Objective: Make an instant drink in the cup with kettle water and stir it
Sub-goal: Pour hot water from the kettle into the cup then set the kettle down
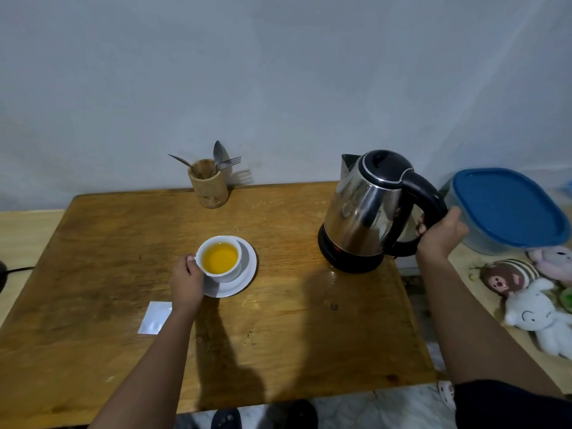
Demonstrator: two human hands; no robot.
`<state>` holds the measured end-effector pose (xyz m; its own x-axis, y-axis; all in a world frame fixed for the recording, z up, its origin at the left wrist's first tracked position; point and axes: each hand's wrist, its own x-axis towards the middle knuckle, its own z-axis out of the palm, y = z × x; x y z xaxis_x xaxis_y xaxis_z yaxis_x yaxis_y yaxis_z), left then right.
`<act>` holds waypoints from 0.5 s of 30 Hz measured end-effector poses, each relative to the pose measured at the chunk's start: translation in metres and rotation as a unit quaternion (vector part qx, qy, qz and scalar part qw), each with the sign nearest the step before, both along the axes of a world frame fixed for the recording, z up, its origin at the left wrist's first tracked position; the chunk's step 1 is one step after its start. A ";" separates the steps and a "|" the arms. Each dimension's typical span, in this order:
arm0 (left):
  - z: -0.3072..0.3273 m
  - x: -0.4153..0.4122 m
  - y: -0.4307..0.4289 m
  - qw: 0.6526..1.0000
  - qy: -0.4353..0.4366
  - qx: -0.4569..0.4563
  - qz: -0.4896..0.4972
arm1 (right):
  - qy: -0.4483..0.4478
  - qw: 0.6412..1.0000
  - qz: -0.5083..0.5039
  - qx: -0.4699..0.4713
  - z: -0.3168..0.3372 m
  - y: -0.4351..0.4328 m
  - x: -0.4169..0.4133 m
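Observation:
A white cup holding orange-yellow liquid sits on a white saucer near the middle of the wooden table. My left hand grips the cup's left side at the handle. A steel kettle with a black lid and base stands upright on the table at the right. My right hand is closed around its black handle. A white sachet lies flat by my left forearm. A wooden holder at the back edge contains a spoon, a fork and another utensil.
A grey container with a blue lid stands right of the kettle on a lower surface. Several plush toys lie below it. A black cable runs along the left side table. The wall is close behind.

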<state>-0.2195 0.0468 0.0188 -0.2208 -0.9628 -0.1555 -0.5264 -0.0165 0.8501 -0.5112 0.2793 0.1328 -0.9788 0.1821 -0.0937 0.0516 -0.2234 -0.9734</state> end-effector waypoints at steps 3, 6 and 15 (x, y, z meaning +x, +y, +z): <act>0.000 0.001 -0.001 1.000 -0.004 0.003 0.000 | -0.012 1.000 0.022 -0.011 -0.010 0.010 -0.009; 0.001 0.001 -0.001 1.000 -0.003 0.002 -0.001 | -0.016 1.000 0.014 0.006 -0.010 0.015 -0.010; 0.003 -0.002 0.001 1.000 -0.006 -0.008 0.004 | 0.039 0.993 0.103 0.034 -0.012 0.025 -0.017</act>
<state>-0.2211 0.0478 0.0221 -0.2116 -0.9669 -0.1424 -0.5360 -0.0071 0.8442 -0.5280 0.3040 0.1206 -0.9998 -0.0190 -0.0113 0.0140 -0.1489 -0.9888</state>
